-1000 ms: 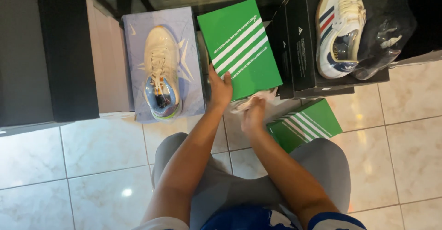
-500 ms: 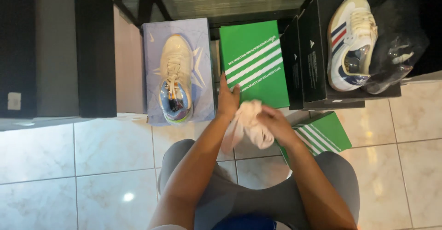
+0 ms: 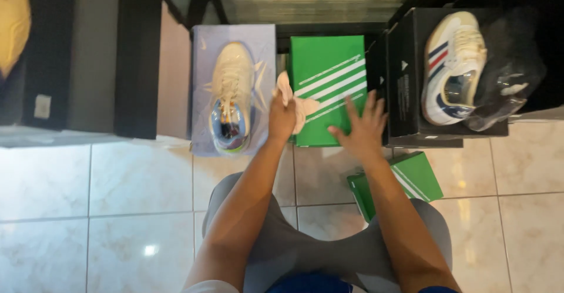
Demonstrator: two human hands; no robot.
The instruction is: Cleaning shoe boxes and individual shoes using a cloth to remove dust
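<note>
Left hand (image 3: 282,117) clenched on pale cloth (image 3: 296,102) over green box (image 3: 329,87) on floor, right hand (image 3: 363,125) splayed flat, empty, bracing lid; risk: box skidding on glossy tile (image 3: 117,181), nudging cream shoe (image 3: 230,96).

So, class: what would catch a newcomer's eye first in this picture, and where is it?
The bright green striped shoebox at centre, with the right hand spread flat on its lid and the left hand pressing a pale cloth at its left edge. A cream sneaker lies on the lavender box to its left.
</note>
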